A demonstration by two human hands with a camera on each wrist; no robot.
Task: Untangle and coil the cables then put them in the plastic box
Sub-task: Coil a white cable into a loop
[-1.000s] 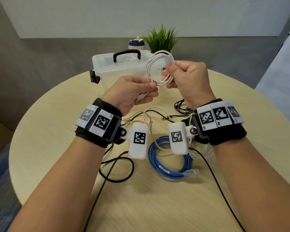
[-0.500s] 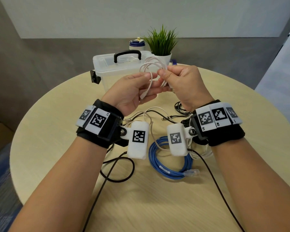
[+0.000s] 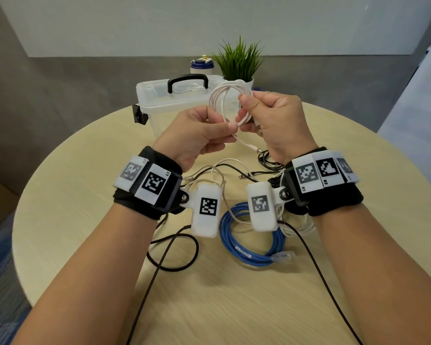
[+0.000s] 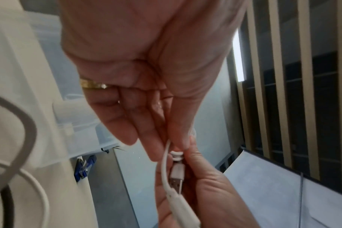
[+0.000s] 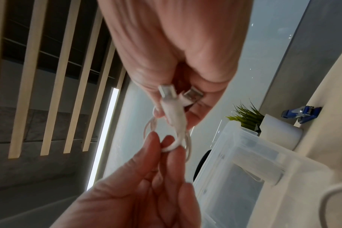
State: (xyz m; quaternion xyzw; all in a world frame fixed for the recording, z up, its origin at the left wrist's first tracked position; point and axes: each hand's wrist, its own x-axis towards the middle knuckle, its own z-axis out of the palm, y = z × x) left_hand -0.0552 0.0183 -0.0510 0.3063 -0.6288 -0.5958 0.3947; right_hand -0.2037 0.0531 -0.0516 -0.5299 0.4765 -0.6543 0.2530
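A coiled white USB cable (image 3: 224, 100) is held up in the air in front of the clear plastic box (image 3: 154, 100), which has a black handle. My left hand (image 3: 199, 130) pinches the coil's lower part between thumb and fingers. My right hand (image 3: 269, 118) grips the coil's right side, with the cable's plugs (image 5: 172, 98) against its palm. One plug end (image 3: 253, 148) hangs below the hands. On the table lie a coiled blue network cable (image 3: 249, 245), tangled black cables (image 3: 174, 245) and loose white cables (image 3: 214, 170).
The round wooden table (image 3: 358, 150) carries a potted green plant (image 3: 238, 61) and a white-and-blue bottle (image 3: 201, 66) behind the box. A black clip (image 3: 139, 117) hangs at the box's left side. Black leads run from the wrist cameras toward the table's near edge.
Both hands have kept working the white cable: the coil dropped and bunched between them half a second ago, and now stands up again as a round loop, with a plug end hanging below.
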